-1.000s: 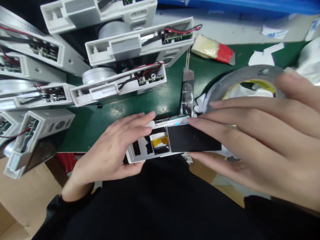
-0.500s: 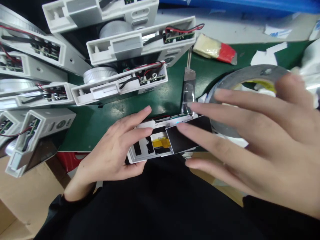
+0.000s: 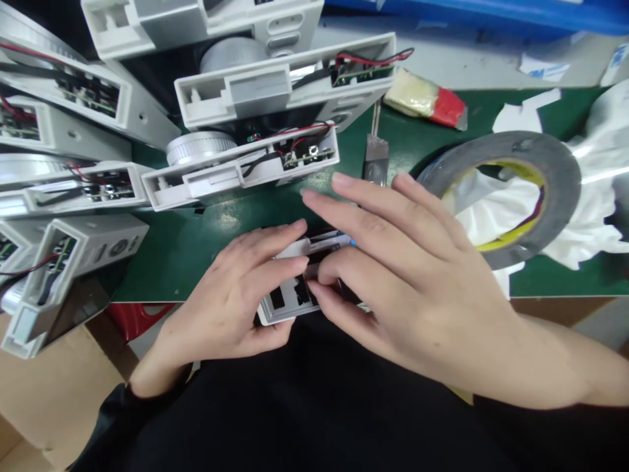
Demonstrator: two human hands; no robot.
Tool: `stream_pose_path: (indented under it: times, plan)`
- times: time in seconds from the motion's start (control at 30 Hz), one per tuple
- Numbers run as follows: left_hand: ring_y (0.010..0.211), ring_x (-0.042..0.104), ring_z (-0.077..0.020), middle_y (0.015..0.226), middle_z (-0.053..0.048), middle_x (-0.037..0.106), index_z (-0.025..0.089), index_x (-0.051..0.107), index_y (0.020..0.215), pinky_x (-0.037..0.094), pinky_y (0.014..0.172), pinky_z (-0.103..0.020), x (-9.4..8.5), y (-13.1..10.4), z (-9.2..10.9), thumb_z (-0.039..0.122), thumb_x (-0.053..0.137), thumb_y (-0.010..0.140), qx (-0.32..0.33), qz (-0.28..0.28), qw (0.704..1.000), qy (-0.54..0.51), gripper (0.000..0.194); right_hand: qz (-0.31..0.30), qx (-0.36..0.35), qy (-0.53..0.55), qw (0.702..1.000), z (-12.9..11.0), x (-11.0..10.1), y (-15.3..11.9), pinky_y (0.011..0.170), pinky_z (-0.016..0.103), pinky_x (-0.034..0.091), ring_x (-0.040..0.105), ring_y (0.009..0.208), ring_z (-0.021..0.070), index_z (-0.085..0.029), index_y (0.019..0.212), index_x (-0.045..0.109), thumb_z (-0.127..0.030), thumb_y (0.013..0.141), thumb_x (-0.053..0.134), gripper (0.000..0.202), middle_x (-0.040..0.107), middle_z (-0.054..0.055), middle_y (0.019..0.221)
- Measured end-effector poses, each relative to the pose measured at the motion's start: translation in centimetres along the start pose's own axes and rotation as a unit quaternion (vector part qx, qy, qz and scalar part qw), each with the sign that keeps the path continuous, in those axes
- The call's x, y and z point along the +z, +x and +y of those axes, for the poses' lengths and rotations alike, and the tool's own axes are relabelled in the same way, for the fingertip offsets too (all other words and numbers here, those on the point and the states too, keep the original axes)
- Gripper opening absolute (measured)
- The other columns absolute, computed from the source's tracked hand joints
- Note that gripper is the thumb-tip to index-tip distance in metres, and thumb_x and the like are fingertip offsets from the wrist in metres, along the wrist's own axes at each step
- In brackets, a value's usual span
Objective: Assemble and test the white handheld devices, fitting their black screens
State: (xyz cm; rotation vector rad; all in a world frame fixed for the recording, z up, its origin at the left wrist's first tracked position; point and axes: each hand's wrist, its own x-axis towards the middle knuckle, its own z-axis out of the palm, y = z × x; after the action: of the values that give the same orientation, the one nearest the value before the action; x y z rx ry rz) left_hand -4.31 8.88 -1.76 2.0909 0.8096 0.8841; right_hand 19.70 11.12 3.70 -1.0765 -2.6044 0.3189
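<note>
A small white device housing (image 3: 289, 303) with dark cut-outs lies at the near edge of the green mat (image 3: 206, 229). My left hand (image 3: 230, 301) grips its left end, fingers over the top and thumb underneath. My right hand (image 3: 403, 262) lies flat across the housing's middle and right part, fingers spread and pressing down. It hides the black panel and most of the housing. A small blue light (image 3: 352, 243) shows at the housing's far edge.
Several open white housings (image 3: 246, 164) with red and black wires are stacked at the left and back. A grey tape roll (image 3: 555, 177) sits on white cloth (image 3: 590, 196) at right. A metal blade tool (image 3: 375, 157) and a yellow-red packet (image 3: 425, 99) lie behind.
My right hand has moved left and down from the tape roll onto the housing, now covering the black panel and the yellow strip. The left hand keeps its hold.
</note>
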Motion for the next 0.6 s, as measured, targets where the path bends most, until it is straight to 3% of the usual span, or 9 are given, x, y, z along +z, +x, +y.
stream_pose_path:
  times: [0.3, 0.6]
  plan:
    - [0.143, 0.062, -0.0338, 0.156, -0.018, 0.060, 0.022, 0.041, 0.158, 0.059, 0.109, -0.058, -0.1, 0.1, 0.3, 0.028, 0.074, 0.092, -0.019, -0.008, 1.000, 0.007, 0.074, 0.034, 0.053, 0.027, 0.998, -0.3, 1.0, -0.3, 0.124, 0.048, 0.049, 0.063, 0.141, 0.0303, -0.022, 0.081, 0.063, -0.024, 0.099, 0.063, 0.018, 0.071, 0.013, 0.143]
    - [0.143, 0.061, -0.0321, 0.156, -0.019, 0.060, 0.021, 0.042, 0.158, 0.058, 0.112, -0.054, -0.1, 0.2, 0.3, 0.027, 0.073, 0.092, -0.014, -0.009, 1.000, 0.014, 0.074, 0.025, 0.045, 0.033, 0.998, -0.2, 0.9, -0.5, 0.120, 0.051, 0.052, 0.065, 0.140, 0.0313, -0.021, 0.086, 0.064, -0.023, 0.100, 0.063, 0.014, 0.071, 0.014, 0.144]
